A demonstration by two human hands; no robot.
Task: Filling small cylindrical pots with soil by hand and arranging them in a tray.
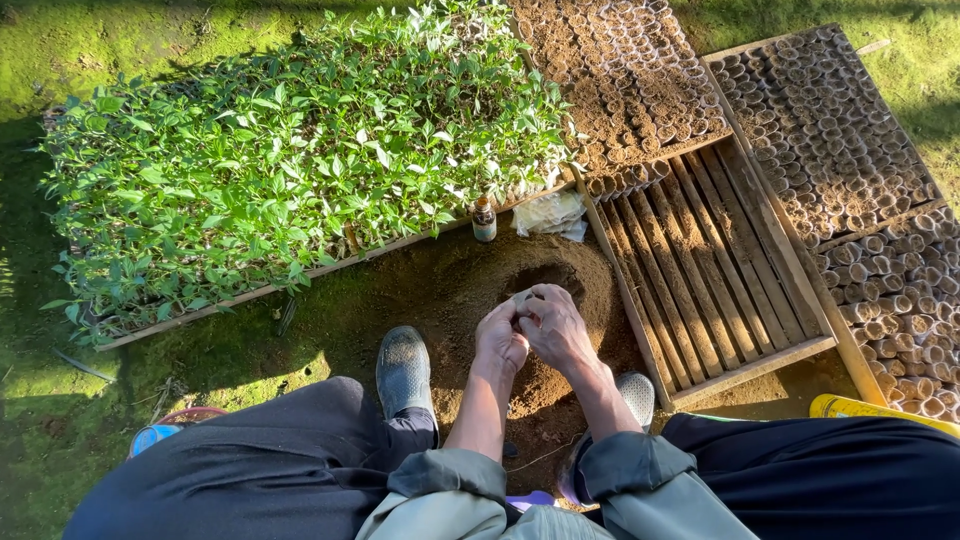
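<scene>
Brown soil [545, 375] is heaped between our shoes, a hollow [545, 277] dug at its far side. Our left hand [500, 338] and right hand [556, 325] meet just this side of that hollow, fingers curled shut together round a small pale pot [522, 297] at their tips. It sits directly above the mound, equally near both hands; its long axis we cannot tell
</scene>
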